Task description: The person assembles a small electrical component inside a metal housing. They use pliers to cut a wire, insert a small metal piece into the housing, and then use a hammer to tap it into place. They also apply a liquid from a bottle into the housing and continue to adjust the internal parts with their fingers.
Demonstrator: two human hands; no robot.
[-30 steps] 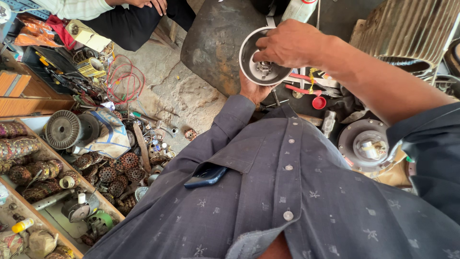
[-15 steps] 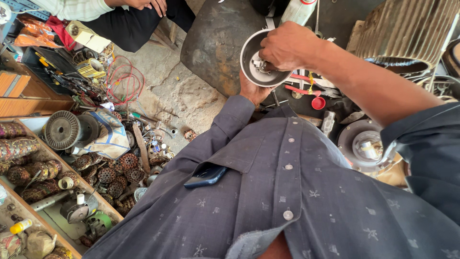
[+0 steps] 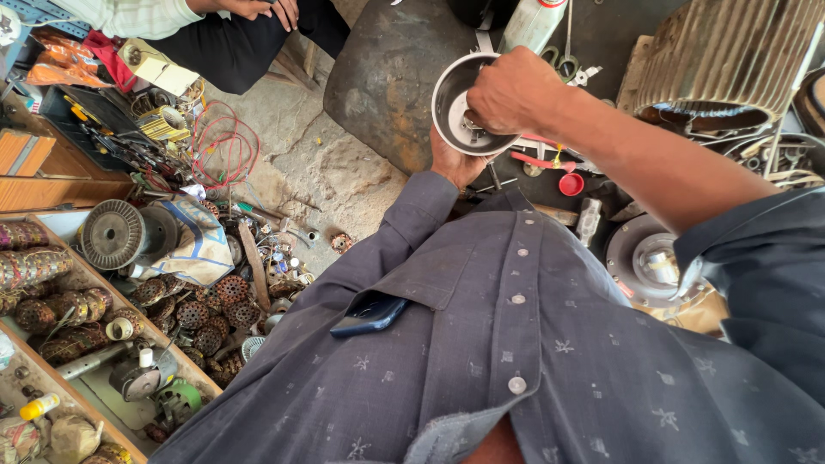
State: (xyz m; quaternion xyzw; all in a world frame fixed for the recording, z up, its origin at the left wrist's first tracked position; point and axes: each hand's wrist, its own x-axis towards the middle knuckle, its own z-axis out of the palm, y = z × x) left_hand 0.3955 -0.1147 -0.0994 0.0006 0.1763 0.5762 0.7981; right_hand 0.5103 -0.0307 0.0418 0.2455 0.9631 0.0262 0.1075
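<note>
Two hands work a round metal housing (image 3: 453, 107): the left hand (image 3: 455, 163) cups it at 6 o'clock, the right hand (image 3: 511, 90) closes on its inner hub (image 3: 474, 127). With only a palm beneath, hard pressure could tip it onto the cluttered floor (image 3: 318, 163).

free: bare stone floor (image 3: 318, 167) left of round housing (image 3: 455, 107) | blocked: red wire coil (image 3: 225, 142) further left, scissors (image 3: 563, 60) behind, red cap (image 3: 571, 184) right

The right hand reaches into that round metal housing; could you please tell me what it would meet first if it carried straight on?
Probably the metal hub at the bottom of the round housing, though depth is unclear.
</note>
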